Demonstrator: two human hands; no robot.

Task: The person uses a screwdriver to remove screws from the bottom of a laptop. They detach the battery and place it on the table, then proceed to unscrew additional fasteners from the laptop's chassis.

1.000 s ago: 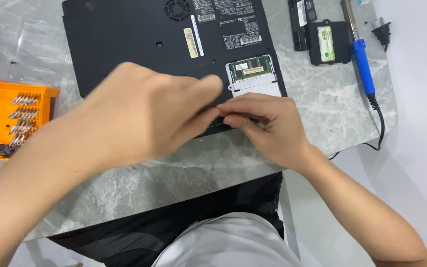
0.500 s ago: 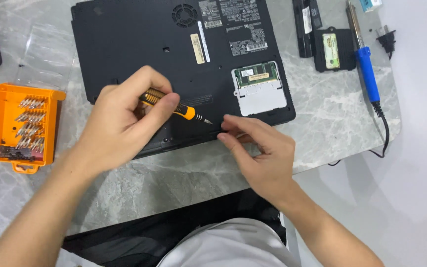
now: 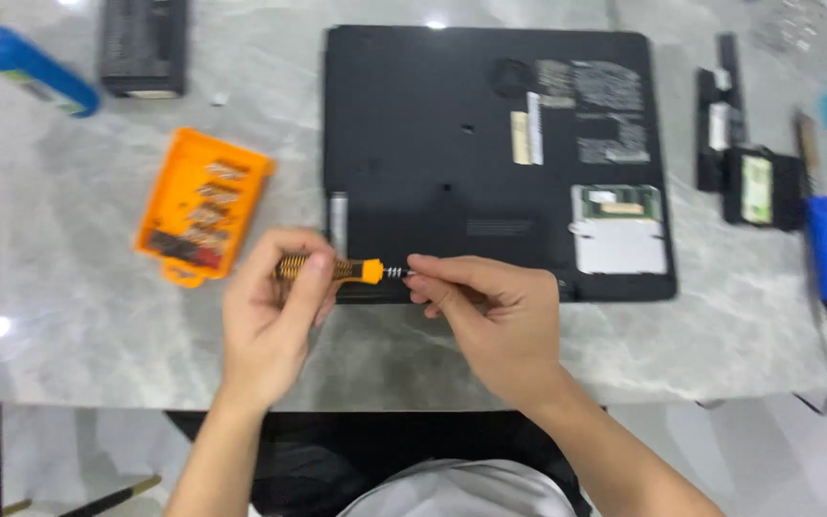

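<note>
Nearest the body, the left hand (image 3: 275,321) wraps its fingers shut around the orange screwdriver (image 3: 332,270), which lies level between both hands above the table edge. Its metal tip is pinched by the right hand (image 3: 490,321), fingertips together. Beyond lies the black laptop (image 3: 452,134), underside up, with an orange bit case (image 3: 205,206) to the left.

Both forearms are bare to the elbow, with no sleeves, watch or rings showing on the left hand (image 3: 275,321) or the right hand (image 3: 495,321). At the bottom centre of the frame, a light grey garment covers the lap above dark clothing.
</note>
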